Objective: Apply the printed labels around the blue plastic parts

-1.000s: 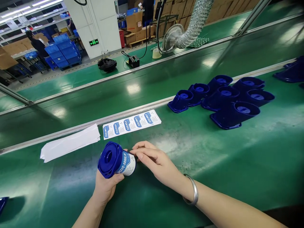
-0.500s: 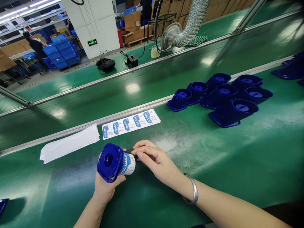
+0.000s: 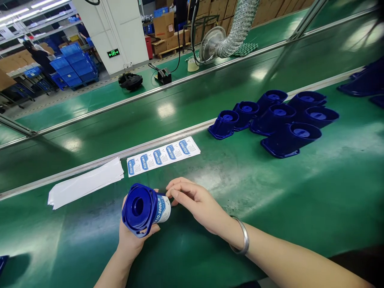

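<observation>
My left hand [image 3: 129, 240] is wrapped around a dark blue plastic housing [image 3: 139, 206]. Its square flange with a round central hole faces me. A white and blue printed label [image 3: 162, 209] lies around the housing's side. My right hand [image 3: 192, 200] is at the far right edge of the label, thumb and fingers drawn together. Whether anything sits between those fingertips is hidden. Just beyond both hands lies a sheet of blue and white labels [image 3: 163, 156]. To its left is a stack of blank white strips [image 3: 87, 182].
Several blue housings [image 3: 291, 138] stand on the green worktop [image 3: 228, 248] at right, with more at the far right edge. A metal rail [image 3: 168, 141] runs behind the labels. Farther back are a silver duct hose [image 3: 238, 32] and a black device [image 3: 130, 81].
The view has shifted slightly. The housing in my left hand has tipped a little, its flange facing me more. My right hand stays by the label's edge, almost unmoved.
</observation>
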The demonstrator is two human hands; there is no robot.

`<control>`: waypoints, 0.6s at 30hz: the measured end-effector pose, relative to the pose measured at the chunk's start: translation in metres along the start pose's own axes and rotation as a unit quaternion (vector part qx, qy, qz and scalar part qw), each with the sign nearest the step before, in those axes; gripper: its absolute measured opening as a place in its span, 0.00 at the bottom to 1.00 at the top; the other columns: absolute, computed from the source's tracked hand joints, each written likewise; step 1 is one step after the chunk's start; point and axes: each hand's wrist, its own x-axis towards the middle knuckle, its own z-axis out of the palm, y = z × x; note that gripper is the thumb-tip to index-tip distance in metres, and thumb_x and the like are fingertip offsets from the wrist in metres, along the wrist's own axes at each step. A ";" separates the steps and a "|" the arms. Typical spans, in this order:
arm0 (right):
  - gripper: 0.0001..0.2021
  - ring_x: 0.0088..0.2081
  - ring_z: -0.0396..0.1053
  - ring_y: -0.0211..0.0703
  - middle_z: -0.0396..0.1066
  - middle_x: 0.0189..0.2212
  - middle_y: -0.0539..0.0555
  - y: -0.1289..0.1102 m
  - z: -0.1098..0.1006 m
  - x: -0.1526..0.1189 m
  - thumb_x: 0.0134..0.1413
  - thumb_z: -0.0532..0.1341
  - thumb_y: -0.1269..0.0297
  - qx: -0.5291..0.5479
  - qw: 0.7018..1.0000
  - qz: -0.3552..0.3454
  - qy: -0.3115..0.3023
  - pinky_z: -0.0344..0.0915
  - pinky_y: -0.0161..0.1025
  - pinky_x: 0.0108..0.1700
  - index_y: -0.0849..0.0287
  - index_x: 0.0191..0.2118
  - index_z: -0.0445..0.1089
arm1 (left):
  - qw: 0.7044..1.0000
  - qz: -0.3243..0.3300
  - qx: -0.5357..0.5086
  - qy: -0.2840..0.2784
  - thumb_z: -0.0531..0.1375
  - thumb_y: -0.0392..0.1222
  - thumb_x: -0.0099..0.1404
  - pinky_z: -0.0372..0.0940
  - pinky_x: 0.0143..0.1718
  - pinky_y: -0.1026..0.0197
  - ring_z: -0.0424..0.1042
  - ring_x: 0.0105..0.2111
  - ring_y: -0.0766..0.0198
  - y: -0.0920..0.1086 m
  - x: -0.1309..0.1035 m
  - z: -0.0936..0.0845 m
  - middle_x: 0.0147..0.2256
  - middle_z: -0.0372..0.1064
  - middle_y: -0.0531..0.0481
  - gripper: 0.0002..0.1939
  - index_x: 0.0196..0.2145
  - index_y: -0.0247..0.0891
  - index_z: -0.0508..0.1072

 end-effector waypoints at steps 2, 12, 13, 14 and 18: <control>0.15 0.41 0.69 0.45 0.68 0.43 0.55 0.001 0.000 0.001 0.64 0.63 0.51 0.032 0.999 0.024 -0.009 0.72 0.41 0.42 0.57 0.33 0.76 | 1.000 0.003 0.004 -0.002 0.76 0.41 0.48 0.66 0.55 0.41 0.72 0.55 0.40 0.000 -0.001 0.000 0.54 0.72 0.40 0.37 0.54 0.45 0.68; 0.16 0.35 0.65 0.42 0.67 0.33 0.51 0.001 0.000 0.004 0.58 0.68 0.50 0.043 0.998 0.039 -0.016 0.64 0.39 0.40 0.59 0.32 0.71 | 1.000 0.022 0.021 -0.003 0.76 0.38 0.48 0.69 0.52 0.47 0.73 0.53 0.43 -0.004 -0.002 -0.001 0.55 0.71 0.40 0.37 0.54 0.45 0.67; 0.16 0.35 0.65 0.42 0.68 0.32 0.51 0.001 -0.001 0.004 0.58 0.68 0.50 0.040 0.998 0.035 -0.019 0.64 0.39 0.40 0.59 0.32 0.71 | 0.999 0.025 0.020 0.005 0.76 0.39 0.48 0.68 0.53 0.47 0.73 0.53 0.43 -0.003 -0.003 0.000 0.55 0.71 0.40 0.37 0.54 0.45 0.67; 0.16 0.35 0.66 0.42 0.68 0.32 0.51 0.002 -0.001 0.004 0.58 0.68 0.50 0.039 0.998 0.033 -0.021 0.65 0.39 0.40 0.59 0.32 0.71 | 0.999 0.025 0.018 0.012 0.76 0.40 0.48 0.68 0.53 0.46 0.73 0.53 0.43 -0.003 -0.003 0.002 0.54 0.72 0.40 0.38 0.54 0.44 0.67; 0.17 0.35 0.67 0.42 0.70 0.31 0.51 0.003 -0.002 0.006 0.56 0.70 0.50 0.061 0.997 0.042 -0.033 0.65 0.39 0.40 0.60 0.32 0.72 | 0.999 0.014 0.019 0.036 0.77 0.42 0.46 0.68 0.53 0.46 0.73 0.52 0.44 0.001 -0.004 0.008 0.53 0.73 0.42 0.38 0.53 0.45 0.67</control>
